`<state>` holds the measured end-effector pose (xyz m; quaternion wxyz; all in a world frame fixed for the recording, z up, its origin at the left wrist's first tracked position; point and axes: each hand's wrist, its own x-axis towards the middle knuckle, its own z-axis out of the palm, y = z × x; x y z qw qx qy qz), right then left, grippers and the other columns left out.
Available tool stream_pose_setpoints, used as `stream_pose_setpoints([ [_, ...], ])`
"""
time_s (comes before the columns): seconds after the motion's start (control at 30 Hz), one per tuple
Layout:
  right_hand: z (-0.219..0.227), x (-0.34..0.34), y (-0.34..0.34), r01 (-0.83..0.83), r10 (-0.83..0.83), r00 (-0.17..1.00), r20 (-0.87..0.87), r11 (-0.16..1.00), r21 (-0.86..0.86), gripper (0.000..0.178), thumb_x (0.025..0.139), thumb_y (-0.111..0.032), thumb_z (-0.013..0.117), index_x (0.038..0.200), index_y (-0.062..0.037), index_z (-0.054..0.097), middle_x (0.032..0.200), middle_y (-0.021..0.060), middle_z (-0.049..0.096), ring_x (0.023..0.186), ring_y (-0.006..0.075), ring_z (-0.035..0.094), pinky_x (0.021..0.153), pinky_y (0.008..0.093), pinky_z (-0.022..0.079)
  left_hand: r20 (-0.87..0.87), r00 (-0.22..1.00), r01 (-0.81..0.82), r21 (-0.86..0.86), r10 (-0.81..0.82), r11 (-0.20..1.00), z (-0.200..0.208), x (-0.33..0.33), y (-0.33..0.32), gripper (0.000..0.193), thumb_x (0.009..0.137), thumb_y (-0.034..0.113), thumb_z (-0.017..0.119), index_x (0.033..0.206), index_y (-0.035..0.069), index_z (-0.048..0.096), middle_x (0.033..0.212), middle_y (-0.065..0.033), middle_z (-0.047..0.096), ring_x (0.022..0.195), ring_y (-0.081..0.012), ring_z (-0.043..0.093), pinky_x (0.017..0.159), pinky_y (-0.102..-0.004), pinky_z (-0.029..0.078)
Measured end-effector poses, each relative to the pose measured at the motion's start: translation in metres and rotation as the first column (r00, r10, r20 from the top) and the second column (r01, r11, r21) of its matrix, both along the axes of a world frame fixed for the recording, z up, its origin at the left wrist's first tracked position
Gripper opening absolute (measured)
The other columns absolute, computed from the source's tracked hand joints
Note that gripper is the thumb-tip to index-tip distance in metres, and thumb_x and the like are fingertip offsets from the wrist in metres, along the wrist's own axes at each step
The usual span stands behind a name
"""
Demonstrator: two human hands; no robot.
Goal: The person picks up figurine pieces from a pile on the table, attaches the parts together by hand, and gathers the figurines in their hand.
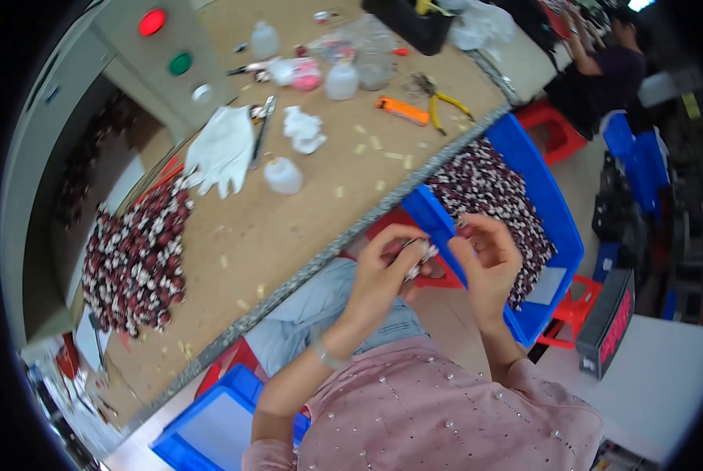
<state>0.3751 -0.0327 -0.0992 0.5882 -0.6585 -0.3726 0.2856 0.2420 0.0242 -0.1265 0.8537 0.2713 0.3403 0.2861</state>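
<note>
My left hand [377, 275] is closed around a few small maroon-and-white pieces [416, 259], in front of my lap. Close to its right, my right hand [490, 259] has thumb and fingertips curled together on one small maroon piece [464, 228]. A gap separates the two hands. Just beyond my right hand is a blue bin [569, 235] heaped with many similar maroon-and-white pieces [493, 184]. Another pile of such pieces [136, 263] lies on the tabletop at the left, by the opening of a grey machine. What exactly the pieces are is too small to tell.
On the brown table [289, 235] lie a white glove [222, 149], tweezers [264, 129], white plastic bottles [282, 176], crumpled tissue [304, 129], an orange cutter [402, 111] and yellow-handled pliers [438, 110]. A grey machine [116, 47] stands left. Another person [610, 71] sits at the far right.
</note>
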Motion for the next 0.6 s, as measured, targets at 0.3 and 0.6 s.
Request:
stream_pose_setpoints([
  [0.3, 0.035, 0.061, -0.048, 0.265, -0.346, 0.926, 0.150, 0.881, 0.393, 0.029, 0.094, -0.025, 0.054, 0.102, 0.0025, 0.058, 0.108, 0.0171, 0.060, 0.104, 0.0308, 0.056, 0.091, 0.0385, 0.043, 0.113, 0.987, 0.134, -0.192, -0.113, 0.972, -0.028, 0.129, -0.007, 0.081, 0.088, 0.060, 0.046, 0.146, 0.012, 0.015, 0.144, -0.0186, 0.024, 0.134, -0.0390, 0.025, 0.090, -0.0650, 0.039],
  [0.6, 0.132, -0.087, 0.019, -0.029, 0.817, 0.561, -0.136, 0.184, 0.983, 0.022, 0.091, -0.026, 0.060, 0.083, -0.0059, 0.057, 0.082, 0.0109, 0.063, 0.075, 0.0253, 0.059, 0.066, 0.0293, 0.047, -0.030, 0.982, -0.168, 0.321, 0.188, 0.932, 0.013, -0.067, -0.020, 0.045, 0.097, 0.031, 0.045, 0.128, 0.000, 0.039, 0.113, -0.0169, 0.055, 0.098, -0.0267, 0.061, 0.087, -0.0390, 0.051],
])
